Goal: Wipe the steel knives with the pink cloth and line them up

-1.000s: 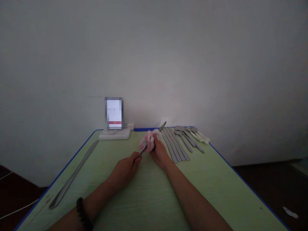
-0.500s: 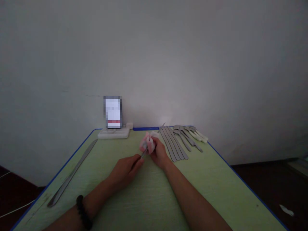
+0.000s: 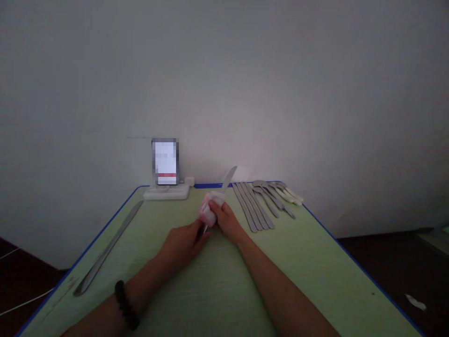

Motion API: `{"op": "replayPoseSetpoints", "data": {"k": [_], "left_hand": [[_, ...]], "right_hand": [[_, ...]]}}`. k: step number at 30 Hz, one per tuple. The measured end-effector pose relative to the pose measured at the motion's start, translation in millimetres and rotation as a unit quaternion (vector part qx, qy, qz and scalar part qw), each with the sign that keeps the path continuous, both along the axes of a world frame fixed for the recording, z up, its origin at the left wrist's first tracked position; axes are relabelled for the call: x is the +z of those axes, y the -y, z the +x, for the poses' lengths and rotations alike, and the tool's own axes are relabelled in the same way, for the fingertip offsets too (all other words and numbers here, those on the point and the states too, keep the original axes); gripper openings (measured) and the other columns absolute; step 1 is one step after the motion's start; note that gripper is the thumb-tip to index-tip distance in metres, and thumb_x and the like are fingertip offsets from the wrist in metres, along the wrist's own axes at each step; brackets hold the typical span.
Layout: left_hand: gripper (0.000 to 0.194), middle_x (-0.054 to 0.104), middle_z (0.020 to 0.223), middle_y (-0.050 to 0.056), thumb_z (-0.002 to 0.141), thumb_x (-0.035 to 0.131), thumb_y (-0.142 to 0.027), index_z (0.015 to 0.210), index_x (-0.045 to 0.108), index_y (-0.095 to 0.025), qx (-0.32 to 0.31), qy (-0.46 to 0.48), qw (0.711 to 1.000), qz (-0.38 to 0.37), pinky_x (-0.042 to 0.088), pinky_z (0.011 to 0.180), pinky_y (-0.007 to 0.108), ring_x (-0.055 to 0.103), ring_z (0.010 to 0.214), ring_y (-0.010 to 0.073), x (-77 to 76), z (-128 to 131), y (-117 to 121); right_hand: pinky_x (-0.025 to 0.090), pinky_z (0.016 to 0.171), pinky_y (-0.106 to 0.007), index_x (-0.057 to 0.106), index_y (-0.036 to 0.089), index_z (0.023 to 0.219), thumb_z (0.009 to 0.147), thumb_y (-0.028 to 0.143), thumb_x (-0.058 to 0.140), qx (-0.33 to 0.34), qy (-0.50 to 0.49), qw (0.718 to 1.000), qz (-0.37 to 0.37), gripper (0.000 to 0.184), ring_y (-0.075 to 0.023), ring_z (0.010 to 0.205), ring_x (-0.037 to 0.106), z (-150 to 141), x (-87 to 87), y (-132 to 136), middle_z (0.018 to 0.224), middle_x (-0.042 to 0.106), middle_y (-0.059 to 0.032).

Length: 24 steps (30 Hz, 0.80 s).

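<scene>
A table knife (image 3: 229,178) slants up and away over the middle of the table, its blade tip near the wall. My left hand (image 3: 187,241) is closed on the knife's handle. My right hand (image 3: 226,217) grips a pink and white cloth (image 3: 210,208) wrapped round the knife's middle, just beyond my left fingers. The cloth hides that part of the knife. Right of my right hand, several knives (image 3: 253,206) lie side by side on the table.
Several spoons and forks (image 3: 270,196), some white-handled, lie at the back right. Another knife (image 3: 108,248) lies along the left edge. A lit phone (image 3: 166,161) stands on a white base (image 3: 166,192) at the back left. The green table (image 3: 217,290) has blue edging and meets the wall.
The cloth and my right hand have slid down the knife toward my left hand, baring more of the blade. The cloth is now wrapped closer around it.
</scene>
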State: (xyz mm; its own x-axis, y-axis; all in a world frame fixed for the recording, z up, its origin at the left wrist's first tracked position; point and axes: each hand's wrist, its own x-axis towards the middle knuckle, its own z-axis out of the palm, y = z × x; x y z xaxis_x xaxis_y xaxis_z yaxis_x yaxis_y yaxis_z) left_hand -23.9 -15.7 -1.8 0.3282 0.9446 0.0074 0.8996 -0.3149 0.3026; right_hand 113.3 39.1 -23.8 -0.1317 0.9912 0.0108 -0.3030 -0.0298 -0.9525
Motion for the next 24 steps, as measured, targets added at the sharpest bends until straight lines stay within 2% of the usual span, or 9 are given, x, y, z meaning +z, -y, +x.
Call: {"op": "replayPoseSetpoints", "data": {"k": [5,9,13,18,24], "left_hand": [[0.035,0.070,0.091,0.013,0.095,0.026,-0.035,0.112,0.050,-0.016,0.003,-0.061,0.998,-0.008,0.045,0.066,0.033,0.067,0.080,0.0284,0.0,1.3,-3.1],[0.038,0.070,0.093,0.016,0.096,0.021,-0.031,0.108,0.052,-0.014,0.006,-0.089,0.996,-0.017,0.047,0.070,0.035,0.068,0.083,0.0287,0.7,2.9,-3.2],[0.035,0.070,0.095,0.013,0.096,0.022,-0.030,0.111,0.050,-0.015,0.008,-0.098,0.995,-0.009,0.048,0.070,0.034,0.068,0.082,0.0265,1.6,3.7,-1.9],[0.038,0.069,0.098,0.011,0.095,0.019,-0.033,0.114,0.048,-0.017,-0.015,-0.037,0.999,0.012,0.047,0.071,0.035,0.067,0.082,0.0262,0.6,2.5,0.9],[0.038,0.067,0.099,0.006,0.095,0.018,-0.037,0.106,0.050,-0.021,-0.014,0.106,0.994,0.013,0.045,0.077,0.031,0.064,0.087,0.0222,-0.4,-0.6,3.9]], "right_hand": [[0.033,0.044,-0.021,0.058,0.018,0.076,0.070,0.047,0.061,0.032,0.027,0.999,0.000,0.030,-0.0098,0.049,0.044,0.4,6.2,4.4,0.059,0.054,0.0026],[0.035,0.049,-0.021,0.060,0.016,0.074,0.069,0.045,0.063,0.059,0.050,0.996,0.034,0.029,-0.0105,0.056,0.046,0.3,9.4,5.0,0.065,0.057,0.0007],[0.035,0.050,-0.022,0.059,0.017,0.071,0.069,0.039,0.062,0.044,0.044,0.998,0.008,0.023,-0.0101,0.053,0.044,-0.1,9.9,4.0,0.061,0.055,0.0020],[0.028,0.044,-0.022,0.057,0.016,0.064,0.063,0.032,0.060,0.027,-0.010,0.999,-0.032,0.016,-0.0088,0.047,0.039,0.6,7.8,0.4,0.053,0.050,0.0041],[0.034,0.051,-0.023,0.054,0.016,0.057,0.059,0.024,0.058,0.024,-0.133,0.990,-0.031,0.009,-0.0092,0.052,0.042,1.9,4.8,-2.9,0.054,0.049,0.0044]]}}
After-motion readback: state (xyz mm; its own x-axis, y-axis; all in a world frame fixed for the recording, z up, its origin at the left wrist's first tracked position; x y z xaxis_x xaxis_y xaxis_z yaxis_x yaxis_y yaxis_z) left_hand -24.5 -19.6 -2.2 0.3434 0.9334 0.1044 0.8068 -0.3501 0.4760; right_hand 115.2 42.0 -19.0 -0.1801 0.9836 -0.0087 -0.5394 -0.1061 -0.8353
